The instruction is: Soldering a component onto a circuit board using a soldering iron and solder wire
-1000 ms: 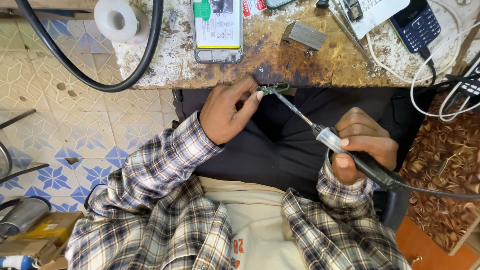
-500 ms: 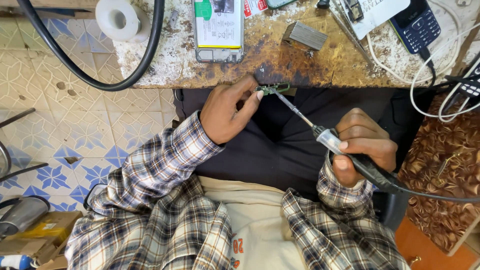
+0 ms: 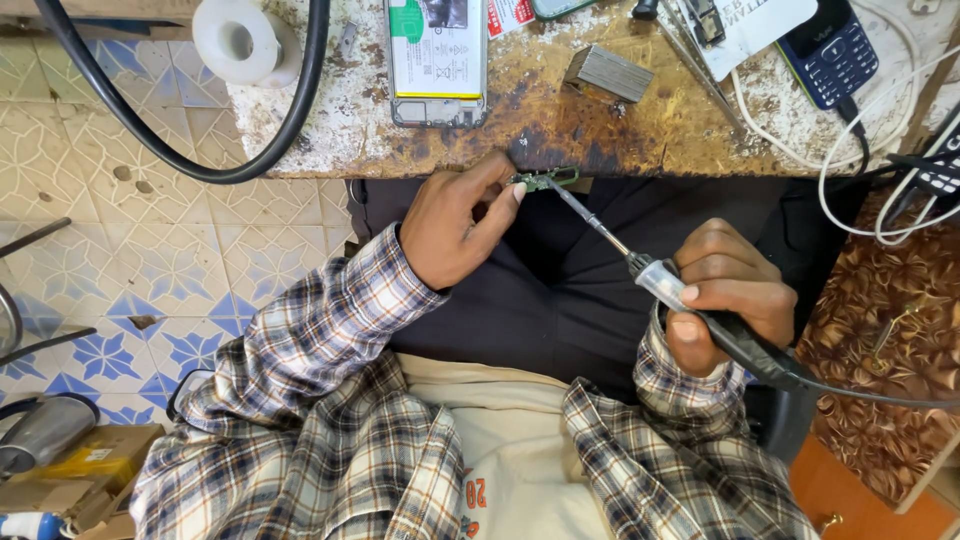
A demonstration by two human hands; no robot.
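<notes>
Left grip: the left hand [image 3: 455, 235] pinches a small green board [image 3: 545, 180] between thumb and forefinger, the other fingers curled loosely below.
Right grip: the right hand [image 3: 730, 290] is wrapped around the handle of a soldering iron [image 3: 660, 280], thumb along the clear collar.
Change: hardly any; both hands keep the same hold as half a second ago, and the iron's tip stays on the board.
Board: thin, short and narrow, dark green with tiny metal parts, lying about level, held in the air just off the near edge of the worktop [image 3: 560, 130] above the dark lap.
Iron: thin metal shaft slanting up and left from the collar to the board's right end; black handle and cord trailing off to the right.
Worktop: worn, brown and white-stained; an opened phone [image 3: 438, 60] lies near the near edge, left of a small grey block [image 3: 610, 72].
Far right corner: a dark keypad phone [image 3: 830, 50] amid white cables [image 3: 850, 140].
Left edge: a white tape roll [image 3: 240, 40] and a thick black hose [image 3: 200, 150] looping over it.
</notes>
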